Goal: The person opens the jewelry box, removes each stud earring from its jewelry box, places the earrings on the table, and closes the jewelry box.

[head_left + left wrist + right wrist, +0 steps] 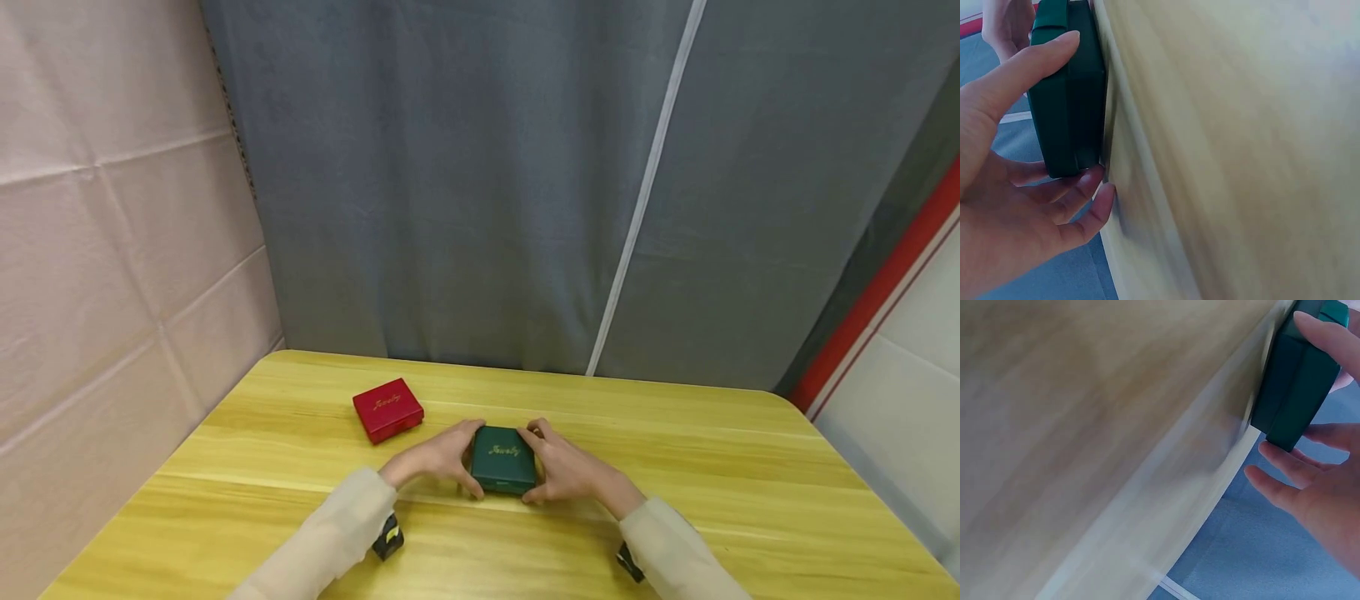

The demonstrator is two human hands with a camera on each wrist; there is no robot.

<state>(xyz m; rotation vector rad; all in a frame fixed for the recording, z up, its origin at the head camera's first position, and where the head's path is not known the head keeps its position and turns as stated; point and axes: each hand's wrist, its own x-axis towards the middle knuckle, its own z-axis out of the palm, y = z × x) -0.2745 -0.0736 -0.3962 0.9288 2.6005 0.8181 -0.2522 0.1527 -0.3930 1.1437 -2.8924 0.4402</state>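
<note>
A dark green jewelry box [504, 460] with gold script on its lid is closed and lies flat, at or just above the tabletop. On its left side my left hand [444, 457] grips it, thumb at the near edge and fingers at the far edge. My right hand [562, 465] holds the opposite side in the same way. Up close, the left wrist view shows the thumb across the front of the green box [1069, 94]. From the other side, the right wrist view shows the box's corner [1294, 381] between thumb and fingers.
A closed red jewelry box [388, 410] with gold script sits farther back, left of the green one. Both boxes are on a yellow wood-grain table [750, 483]. Behind the table's far edge hangs a grey curtain [480, 183]; a pale covered wall [112, 250] stands at the left.
</note>
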